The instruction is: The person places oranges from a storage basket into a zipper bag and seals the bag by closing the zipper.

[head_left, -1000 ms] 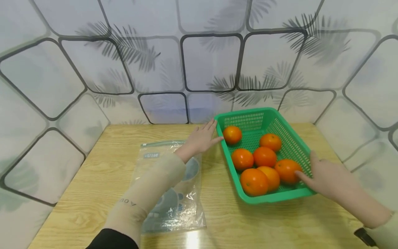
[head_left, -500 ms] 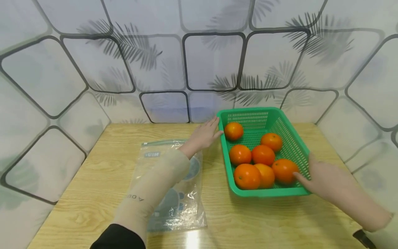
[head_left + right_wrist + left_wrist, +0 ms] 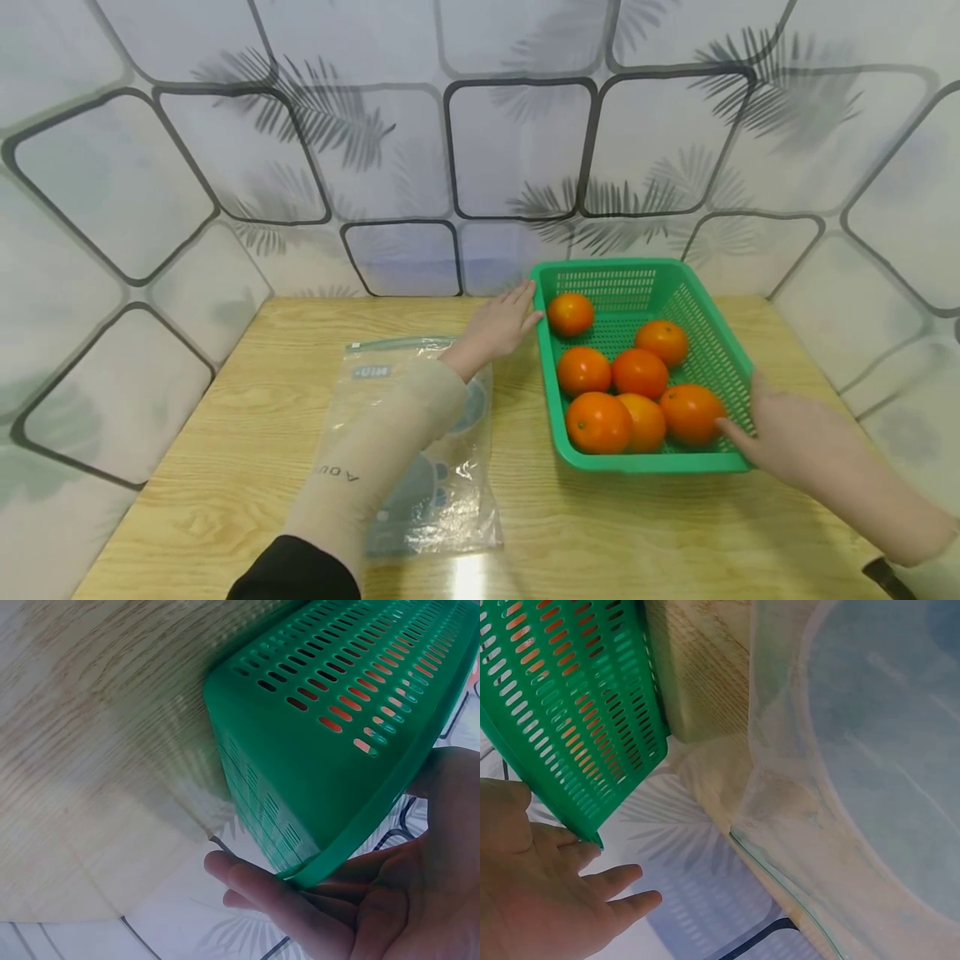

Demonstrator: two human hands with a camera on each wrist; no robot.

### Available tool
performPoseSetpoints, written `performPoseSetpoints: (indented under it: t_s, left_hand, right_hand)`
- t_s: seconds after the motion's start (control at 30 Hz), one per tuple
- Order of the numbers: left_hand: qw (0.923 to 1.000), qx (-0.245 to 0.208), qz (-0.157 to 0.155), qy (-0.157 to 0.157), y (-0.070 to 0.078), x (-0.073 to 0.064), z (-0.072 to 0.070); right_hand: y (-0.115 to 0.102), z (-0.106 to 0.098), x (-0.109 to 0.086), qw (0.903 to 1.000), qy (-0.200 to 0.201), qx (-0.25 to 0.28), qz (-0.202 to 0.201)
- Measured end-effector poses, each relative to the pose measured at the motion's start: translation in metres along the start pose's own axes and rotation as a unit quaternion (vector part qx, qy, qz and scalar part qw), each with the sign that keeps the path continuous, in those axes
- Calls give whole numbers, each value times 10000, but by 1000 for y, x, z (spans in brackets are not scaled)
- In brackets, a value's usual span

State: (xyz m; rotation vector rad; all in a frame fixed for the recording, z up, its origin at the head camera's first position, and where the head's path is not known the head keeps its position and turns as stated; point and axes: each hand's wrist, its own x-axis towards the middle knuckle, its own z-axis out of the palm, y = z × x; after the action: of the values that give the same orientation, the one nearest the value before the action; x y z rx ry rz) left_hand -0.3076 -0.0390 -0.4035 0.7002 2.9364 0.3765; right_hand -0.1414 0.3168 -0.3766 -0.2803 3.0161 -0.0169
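Note:
A green plastic basket (image 3: 564, 458) with slotted walls stands at the right of the wooden table, with several oranges (image 3: 600, 423) in it, mostly grouped toward its near side. My left hand (image 3: 498, 325) is at the basket's far left corner, fingers straight and thumb at the rim; in the left wrist view the fingers (image 3: 615, 881) reach past the rim. At the near right corner my right hand (image 3: 806, 433) grips the rim, thumb over the inside and fingers along the outside. The right wrist view shows those fingers (image 3: 277, 892) under the rim.
A clear zip bag (image 3: 427, 500) with blue prints lies flat on the table (image 3: 247, 417), left of the basket and partly under my left forearm. Patterned wall covering (image 3: 517, 150) rises behind the table and on both sides.
The basket's near edge has risen in the view and the basket now looks level. The oranges have shifted slightly inside. Both hands have stayed at its rim.

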Motion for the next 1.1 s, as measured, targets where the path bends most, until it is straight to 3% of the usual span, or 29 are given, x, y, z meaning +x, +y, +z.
performPoseSetpoints:
  t_s: [0.47, 0.9, 1.1]
  left_hand:
    - [9990, 446, 32, 77, -10, -4, -9]
    - [9969, 780, -62, 101, -34, -26, -18]
    - [9961, 878, -18, 81, -45, -41, -23]
  right_hand:
    - [4, -11, 4, 9982, 306, -492, -166]
    - [-10, -20, 15, 9887, 1153, -828, -487]
    - [-21, -30, 25, 9903, 903, -926, -517]
